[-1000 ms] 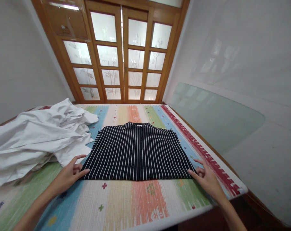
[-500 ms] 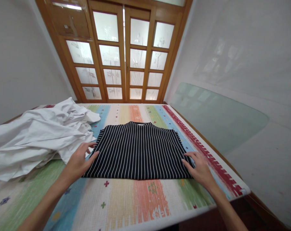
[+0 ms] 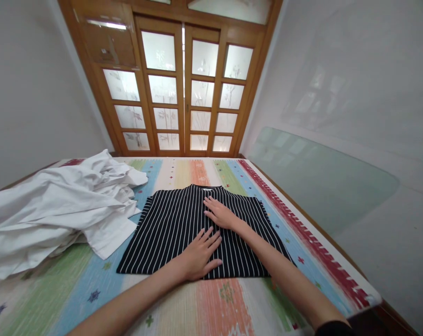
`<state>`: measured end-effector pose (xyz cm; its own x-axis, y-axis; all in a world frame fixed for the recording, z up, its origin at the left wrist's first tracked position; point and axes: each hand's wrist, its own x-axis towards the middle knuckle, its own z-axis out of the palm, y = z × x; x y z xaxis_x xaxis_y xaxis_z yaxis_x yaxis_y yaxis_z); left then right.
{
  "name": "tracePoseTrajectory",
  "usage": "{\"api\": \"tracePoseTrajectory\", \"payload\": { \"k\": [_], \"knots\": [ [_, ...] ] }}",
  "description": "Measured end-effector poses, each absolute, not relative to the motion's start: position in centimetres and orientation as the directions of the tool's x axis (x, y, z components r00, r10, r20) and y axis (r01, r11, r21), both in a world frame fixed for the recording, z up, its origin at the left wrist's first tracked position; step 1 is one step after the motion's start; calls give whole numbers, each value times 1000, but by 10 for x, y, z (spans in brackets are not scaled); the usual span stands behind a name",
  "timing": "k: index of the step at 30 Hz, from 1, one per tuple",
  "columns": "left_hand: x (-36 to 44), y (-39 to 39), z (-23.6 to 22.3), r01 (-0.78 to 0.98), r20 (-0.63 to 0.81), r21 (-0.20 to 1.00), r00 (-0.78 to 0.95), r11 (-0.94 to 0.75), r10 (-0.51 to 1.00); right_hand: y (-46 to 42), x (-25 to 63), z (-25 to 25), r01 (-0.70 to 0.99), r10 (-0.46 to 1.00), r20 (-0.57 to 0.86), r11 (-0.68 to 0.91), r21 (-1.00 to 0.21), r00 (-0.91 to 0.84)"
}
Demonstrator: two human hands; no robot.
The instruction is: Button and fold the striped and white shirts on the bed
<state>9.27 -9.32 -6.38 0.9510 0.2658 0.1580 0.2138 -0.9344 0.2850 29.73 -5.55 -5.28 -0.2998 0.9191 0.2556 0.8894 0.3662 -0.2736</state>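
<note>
A black shirt with thin white stripes [image 3: 169, 224] lies folded into a flat, wide shape on the patterned bed cover, its collar at the far side. My left hand [image 3: 200, 254] rests on the shirt's near middle part, fingers spread. Just beyond it, my right hand [image 3: 220, 213] lies flat on the shirt below the collar, fingers stretched toward the left. Neither hand grips the cloth. Parts of the shirt are hidden under both hands and the right forearm.
A rumpled heap of white cloth [image 3: 64, 200] lies left of the shirt. The striped, multicoloured cover [image 3: 176, 303] spreads beneath everything. Wooden doors with glass panes [image 3: 162, 88] stand behind the bed, and a wall with a pale green panel [image 3: 323, 177] runs along the right.
Both hands have moved inward from the shirt's left and right side edges onto its middle. They now lie on the cloth, the right one farther away than the left.
</note>
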Motion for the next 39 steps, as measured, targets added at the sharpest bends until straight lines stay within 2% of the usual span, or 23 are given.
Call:
{"api": "tracePoseTrajectory", "payload": {
  "k": [8,14,20,27,39],
  "knots": [
    [88,-96,-65,232,127,341,949,-911,289,-19,301,-78,943,958,197,249,-222,-207],
    [88,-96,-68,221,154,367,944,-903,293,-6,306,-86,963,978,156,167,-211,-135],
    [87,-97,-69,221,164,360,941,-906,295,15,312,-87,982,993,102,72,-174,-55],
    [90,-99,-68,269,147,296,935,-917,322,34,315,-79,990,999,52,18,-141,-11],
    [87,-90,-67,233,150,346,942,-909,299,38,331,-74,993,997,-52,-70,-96,65]
  ]
}}
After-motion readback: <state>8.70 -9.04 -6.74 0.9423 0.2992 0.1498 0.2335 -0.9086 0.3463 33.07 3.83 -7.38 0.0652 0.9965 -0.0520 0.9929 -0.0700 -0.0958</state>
